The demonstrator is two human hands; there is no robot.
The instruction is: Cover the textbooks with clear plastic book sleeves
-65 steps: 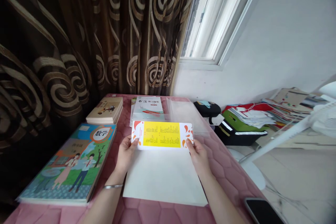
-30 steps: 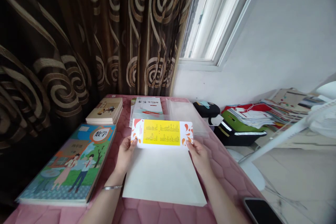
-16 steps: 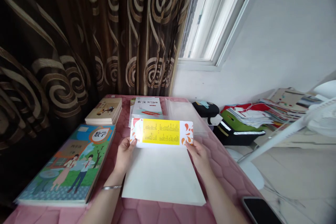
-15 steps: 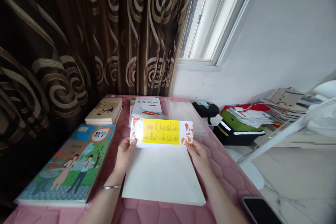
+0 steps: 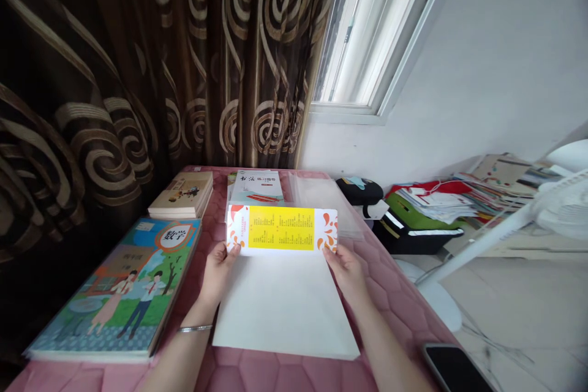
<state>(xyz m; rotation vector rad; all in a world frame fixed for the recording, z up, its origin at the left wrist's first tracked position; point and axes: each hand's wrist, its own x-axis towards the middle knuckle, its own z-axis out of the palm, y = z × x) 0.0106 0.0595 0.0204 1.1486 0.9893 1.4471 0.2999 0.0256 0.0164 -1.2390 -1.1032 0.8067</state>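
My left hand (image 5: 219,271) pinches the left end of a printed paper strip (image 5: 281,229) between thumb and fingers. At its other end my right hand (image 5: 348,269) grips the lower right corner in the same way. The strip is white with orange petal shapes and a yellow panel of small text; it is held level and tilted towards me. Below it lies a thick white paper block (image 5: 285,312), its far edge hidden behind the strip. Whether the two are joined, I cannot tell.
A maths textbook pile (image 5: 124,288) lies left, with smaller tan books (image 5: 181,193) behind it. Beyond the strip are a calligraphy book (image 5: 258,187) and clear plastic covers (image 5: 321,196). A phone (image 5: 454,367) lies front right on the pink quilted surface (image 5: 390,294); a white fan (image 5: 487,245) stands beside it.
The strip has shifted very slightly up and left, and its print looks sharper. Both hands keep their hold; the other things have stayed put.
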